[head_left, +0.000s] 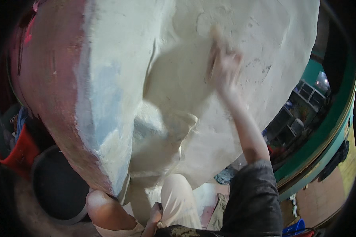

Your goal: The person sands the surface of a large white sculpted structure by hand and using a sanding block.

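A large curved form with a whitish, plaster-like surface [265, 39] fills the middle of the head view. My right hand [227, 67] is raised at its upper part, smeared by motion. A tan tip [216, 33] stands out beyond the fingers; I cannot tell whether it is a finger or a held thing. Low down, my left hand [156, 213] rests beside my light-clothed knee [178, 197]. Its fingers are curled around something small and dark that is mostly hidden. Between the two hands, a ragged raised fold [188, 126] runs down the pale surface.
The form's left flank [47, 63] is pinkish red, next to a pale blue patch [105, 106]. A round black tub [57, 185] and a red container [21, 154] stand at left. At right are a green curved edge [328, 150], cluttered shelves [300, 106] and a blue container [294, 228].
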Tool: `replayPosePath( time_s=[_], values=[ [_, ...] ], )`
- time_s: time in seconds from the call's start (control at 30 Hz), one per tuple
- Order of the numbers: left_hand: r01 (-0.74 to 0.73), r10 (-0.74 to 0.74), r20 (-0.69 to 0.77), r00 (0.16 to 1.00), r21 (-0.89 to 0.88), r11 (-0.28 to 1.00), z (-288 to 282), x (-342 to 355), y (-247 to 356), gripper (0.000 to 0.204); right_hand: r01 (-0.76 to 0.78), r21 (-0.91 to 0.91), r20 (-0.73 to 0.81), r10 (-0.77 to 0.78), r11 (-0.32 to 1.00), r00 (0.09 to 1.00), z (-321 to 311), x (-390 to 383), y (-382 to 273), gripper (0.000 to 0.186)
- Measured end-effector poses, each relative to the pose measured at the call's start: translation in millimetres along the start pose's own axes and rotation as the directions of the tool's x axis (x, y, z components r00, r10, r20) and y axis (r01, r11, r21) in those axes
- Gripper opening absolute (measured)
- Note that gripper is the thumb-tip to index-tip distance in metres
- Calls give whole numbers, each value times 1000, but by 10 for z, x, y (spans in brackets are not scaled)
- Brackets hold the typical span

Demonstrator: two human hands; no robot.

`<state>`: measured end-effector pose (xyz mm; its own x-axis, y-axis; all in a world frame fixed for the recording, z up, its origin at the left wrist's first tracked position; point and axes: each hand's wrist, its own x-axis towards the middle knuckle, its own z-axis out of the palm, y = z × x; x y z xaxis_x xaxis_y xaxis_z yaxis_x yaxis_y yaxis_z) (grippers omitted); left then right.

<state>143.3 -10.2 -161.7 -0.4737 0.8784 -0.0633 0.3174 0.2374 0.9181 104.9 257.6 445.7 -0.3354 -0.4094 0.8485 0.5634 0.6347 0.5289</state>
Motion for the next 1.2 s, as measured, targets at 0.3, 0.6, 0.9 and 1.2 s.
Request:
replayPosePath(
  time_s=[0.3,0.6,0.9,1.2],
  values=[
    [33,-34,-40,999,-20,999,-154,-89,321,19,-154,-99,-56,149,983,987,-150,1093,494,39],
    [-41,46,-109,993,45,998,-212,-149,279,20,249,-104,-67,-256,963,964,3,604,224,36],
    [36,-34,-21,999,90,995,-209,-116,233,19,-376,568,178,337,732,924,-29,666,-130,38],
    [44,-48,41,998,108,993,-146,-87,336,19,-265,-288,-144,232,920,962,64,860,508,26]
  ],
)
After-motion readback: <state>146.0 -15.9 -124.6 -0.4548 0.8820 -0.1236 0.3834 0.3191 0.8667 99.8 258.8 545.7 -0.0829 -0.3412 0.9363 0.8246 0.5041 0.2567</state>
